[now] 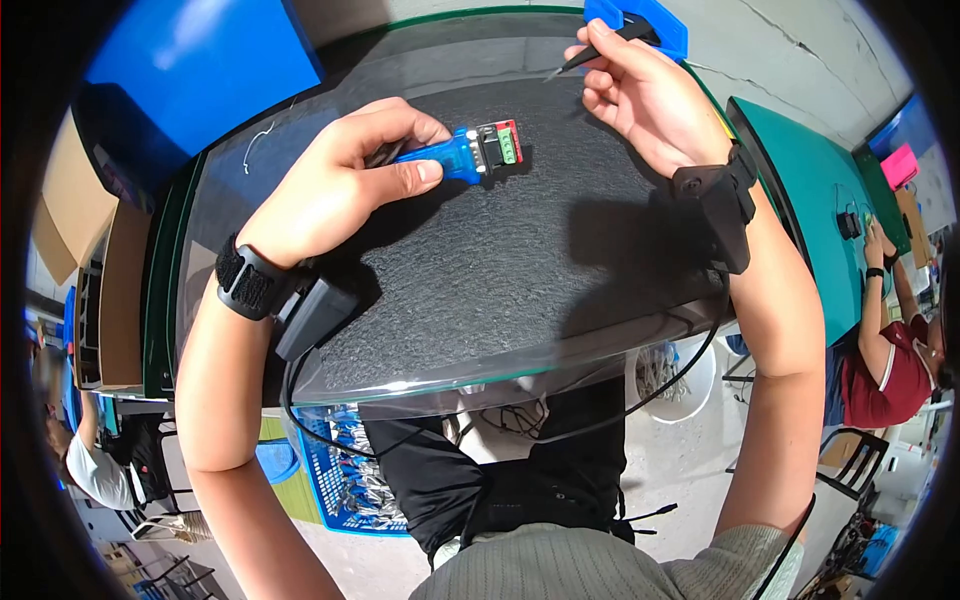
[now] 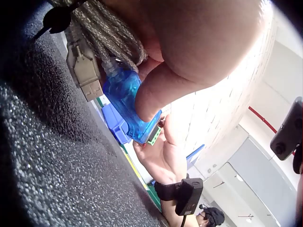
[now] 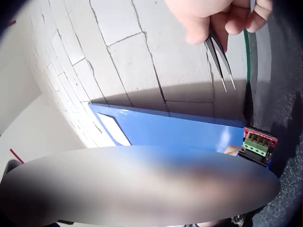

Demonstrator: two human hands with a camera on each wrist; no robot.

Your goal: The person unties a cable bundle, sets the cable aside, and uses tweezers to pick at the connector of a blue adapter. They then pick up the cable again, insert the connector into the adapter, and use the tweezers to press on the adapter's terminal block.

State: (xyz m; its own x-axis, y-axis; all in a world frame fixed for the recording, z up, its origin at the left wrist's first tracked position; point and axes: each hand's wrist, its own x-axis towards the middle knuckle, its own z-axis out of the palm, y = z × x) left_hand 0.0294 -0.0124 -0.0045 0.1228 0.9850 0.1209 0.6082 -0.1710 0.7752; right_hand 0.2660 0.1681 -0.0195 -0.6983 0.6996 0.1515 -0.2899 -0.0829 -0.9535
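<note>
My left hand (image 1: 335, 190) grips a translucent blue serial adapter (image 1: 452, 157) between thumb and fingers, just over the dark tabletop. At its outer end sits a red board with a green screw terminal block (image 1: 509, 146), facing right. A bundled grey braided cable (image 2: 111, 35) hangs at the adapter's back end, its USB plug (image 2: 91, 87) beside it. My right hand (image 1: 655, 110), raised at the upper right, holds black tweezers (image 3: 218, 59) whose silver tips stand slightly apart. The tips point left in the head view, apart from the terminal block.
A textured black mat (image 1: 450, 270) covers the table. A small blue bin (image 1: 665, 28) stands behind my right hand, and a large blue panel (image 1: 200, 70) at the back left. Below the front edge are a blue basket (image 1: 325, 490) of cables and a white bucket (image 1: 700, 385).
</note>
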